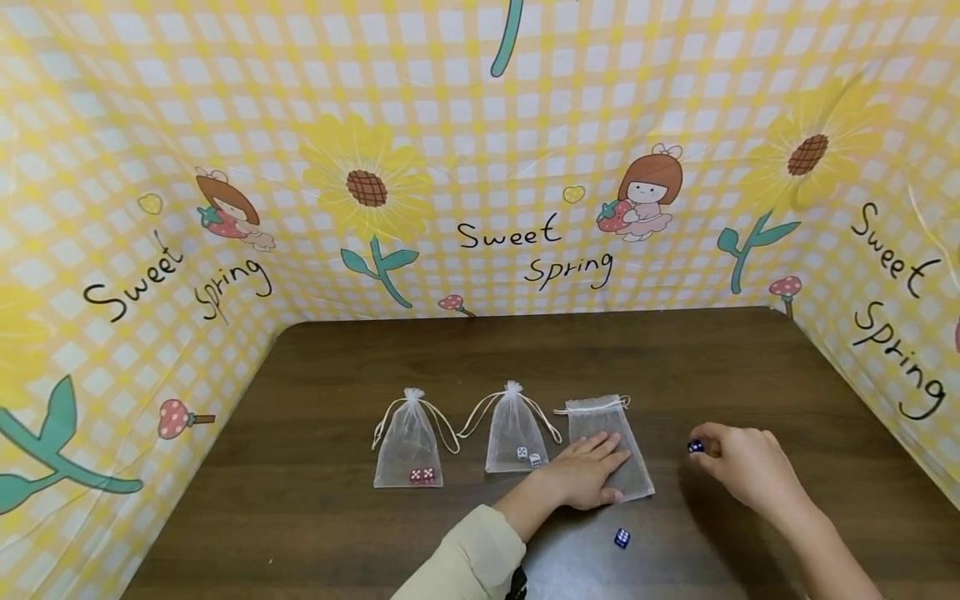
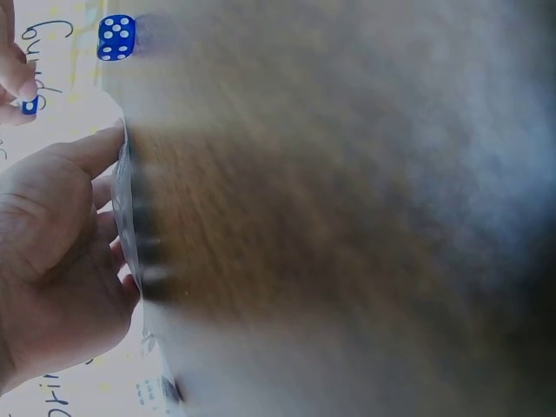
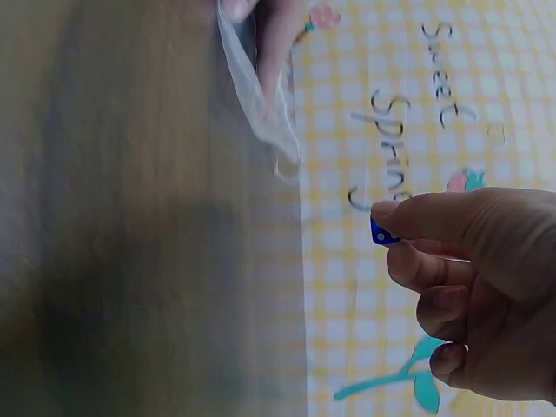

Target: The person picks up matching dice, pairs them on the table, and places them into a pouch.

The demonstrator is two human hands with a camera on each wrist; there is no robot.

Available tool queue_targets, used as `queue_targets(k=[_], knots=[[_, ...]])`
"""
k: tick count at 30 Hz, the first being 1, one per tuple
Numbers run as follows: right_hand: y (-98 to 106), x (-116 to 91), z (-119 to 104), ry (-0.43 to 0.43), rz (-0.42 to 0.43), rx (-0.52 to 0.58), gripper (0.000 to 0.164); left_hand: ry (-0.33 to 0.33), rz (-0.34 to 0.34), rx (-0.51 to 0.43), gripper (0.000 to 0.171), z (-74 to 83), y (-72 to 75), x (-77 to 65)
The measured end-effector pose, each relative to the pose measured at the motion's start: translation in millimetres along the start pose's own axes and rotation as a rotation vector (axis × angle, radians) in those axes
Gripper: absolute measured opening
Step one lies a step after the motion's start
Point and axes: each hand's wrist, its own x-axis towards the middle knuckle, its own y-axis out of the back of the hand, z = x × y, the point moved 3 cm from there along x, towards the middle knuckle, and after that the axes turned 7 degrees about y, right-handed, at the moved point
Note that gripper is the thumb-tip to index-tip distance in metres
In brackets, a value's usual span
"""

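My left hand (image 1: 588, 473) lies with straight, slightly spread fingers on a white mesh drawstring bag (image 1: 633, 475), which is flat on the table with its drawstring end away from me. To the right of that bag, my right hand (image 1: 753, 471) pinches a blue die (image 3: 383, 231) between thumb and forefinger, held above the table. A second blue die (image 1: 622, 538) with white pips sits on the table just in front of the bag; it also shows at the top of the left wrist view.
Two more mesh bags with gathered necks lie to the left: one bag (image 1: 408, 442) holds red dice (image 1: 422, 475), the other bag (image 1: 506, 433) holds white dice (image 1: 522, 453). The dark wooden table (image 1: 300, 533) is walled by a yellow checked cloth (image 1: 495, 150).
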Motion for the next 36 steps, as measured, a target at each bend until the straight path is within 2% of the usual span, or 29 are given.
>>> queue_targets(k=[5,10,21,31,36], knots=[[-10,-5,-21,0.092,-0.023,-0.015,0.019,-0.004,0.001,-0.001,0.061,-0.4,-0.7,0.3],[-23,-13,-39,0.123,-0.08,0.015,0.018,-0.003,0.004,0.008,0.061,0.1,0.3,0.4],[-47,-27,-59,0.219,-0.204,0.102,0.017,0.002,-0.003,0.01,0.061,0.8,1.0,0.0],[-58,-29,-65,0.22,-0.288,0.165,0.016,0.001,-0.002,0.005,0.061,0.3,-0.2,-0.3],[-60,-29,-66,0.209,-0.301,0.173,0.018,-0.002,0.002,0.008,0.061,-0.2,-0.2,-0.3]])
